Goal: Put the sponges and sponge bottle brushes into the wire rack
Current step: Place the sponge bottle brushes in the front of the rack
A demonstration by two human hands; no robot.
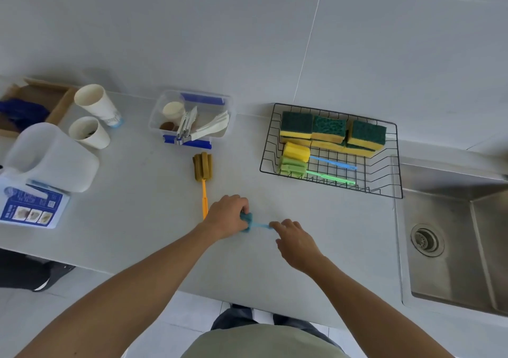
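Observation:
A black wire rack (395, 159) stands at the back right of the counter. It holds several yellow-and-green sponges (328, 130), a yellow-headed brush (297, 151) with a blue handle and a green brush (293, 165). A blue sponge bottle brush (247, 220) lies on the counter in front of me. My left hand (226, 216) grips its sponge head, while my right hand (295, 240) pinches the end of its thin blue handle. A brown-headed brush (203, 166) with an orange handle lies left of my left hand.
A clear plastic box (192, 115) with utensils sits behind the brown brush. Two paper cups (96, 104), a white jug (49, 156), a leaflet (30, 209) and a cardboard box (33, 101) fill the left. A steel sink (453, 242) lies at the right.

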